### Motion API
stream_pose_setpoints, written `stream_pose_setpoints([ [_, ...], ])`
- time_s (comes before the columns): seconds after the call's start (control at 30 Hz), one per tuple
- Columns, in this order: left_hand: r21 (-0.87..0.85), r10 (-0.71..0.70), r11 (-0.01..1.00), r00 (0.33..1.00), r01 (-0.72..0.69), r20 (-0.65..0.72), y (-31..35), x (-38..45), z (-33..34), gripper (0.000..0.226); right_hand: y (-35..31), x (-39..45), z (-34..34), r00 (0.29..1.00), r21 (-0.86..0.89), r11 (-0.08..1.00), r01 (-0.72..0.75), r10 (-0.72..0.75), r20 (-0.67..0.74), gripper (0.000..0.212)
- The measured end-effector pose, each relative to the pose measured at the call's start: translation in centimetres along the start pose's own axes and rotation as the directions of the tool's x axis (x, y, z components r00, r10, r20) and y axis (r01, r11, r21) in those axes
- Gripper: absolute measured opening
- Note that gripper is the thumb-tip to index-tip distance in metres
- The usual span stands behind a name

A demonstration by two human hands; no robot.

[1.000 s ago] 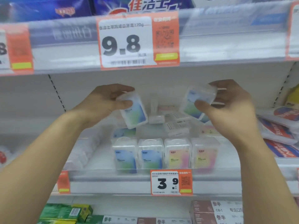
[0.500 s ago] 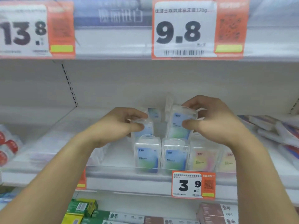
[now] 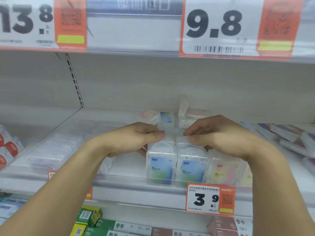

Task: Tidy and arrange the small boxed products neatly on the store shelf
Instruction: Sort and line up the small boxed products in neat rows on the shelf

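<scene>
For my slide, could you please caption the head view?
Both hands set clear boxes behind the shelf's front row.

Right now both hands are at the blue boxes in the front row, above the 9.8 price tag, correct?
Not quite. The head view shows the left hand and right hand at the blue boxes above the 3.9 tag; the 9.8 tag hangs on the shelf overhead.

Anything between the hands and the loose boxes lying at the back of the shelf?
Yes. The upright front-row boxes and the second-row boxes that the left hand and right hand are on stand before the loose boxes. Reaching over them looks open.
</scene>
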State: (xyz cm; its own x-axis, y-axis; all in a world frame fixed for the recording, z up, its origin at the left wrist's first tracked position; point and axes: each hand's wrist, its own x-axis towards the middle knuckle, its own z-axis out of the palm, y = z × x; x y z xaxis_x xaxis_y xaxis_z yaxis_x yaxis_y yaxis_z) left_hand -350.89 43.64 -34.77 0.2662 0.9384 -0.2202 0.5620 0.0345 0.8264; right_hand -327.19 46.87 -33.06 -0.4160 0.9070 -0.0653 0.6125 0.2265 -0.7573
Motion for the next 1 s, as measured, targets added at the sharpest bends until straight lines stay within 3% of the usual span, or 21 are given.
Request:
stream_pose_setpoints([
  [0.3, 0.015, 0.031, 0.999, 1.0, -0.031, -0.001, 0.5, 0.0, 0.7, 0.035, -0.1, 0.0, 0.1, 0.998, -0.13, 0.99, -0.054, 0.052, -0.022, 0.008],
  [0.73, 0.032, 0.034, 0.999, 0.999, -0.036, 0.037, 0.0, 0.4, 0.0, 0.041, -0.4, -0.3, 0.0, 0.997, -0.149, 0.986, -0.074, 0.072, -0.02, 0.021],
  [0.8, -0.009, 0.042, 0.999, 0.999, -0.042, -0.03, -0.1, 0.6, -0.3, 0.043, -0.3, -0.4, -0.2, 0.996, -0.136, 0.987, -0.087, 0.082, -0.043, 0.026],
  [0.87, -0.012, 0.066, 0.997, 0.979, -0.07, -0.19, -0.2, 1.1, -0.9, 0.04, -0.3, -0.5, -0.5, 0.991, -0.108, 0.99, -0.091, 0.08, -0.108, 0.029],
  [1.0, 0.135, 0.123, 0.988, 0.917, -0.077, -0.379, -0.2, 2.1, -2.2, 0.018, -0.5, -0.4, -1.7, 0.956, -0.104, 0.99, -0.096, 0.062, -0.286, 0.023],
])
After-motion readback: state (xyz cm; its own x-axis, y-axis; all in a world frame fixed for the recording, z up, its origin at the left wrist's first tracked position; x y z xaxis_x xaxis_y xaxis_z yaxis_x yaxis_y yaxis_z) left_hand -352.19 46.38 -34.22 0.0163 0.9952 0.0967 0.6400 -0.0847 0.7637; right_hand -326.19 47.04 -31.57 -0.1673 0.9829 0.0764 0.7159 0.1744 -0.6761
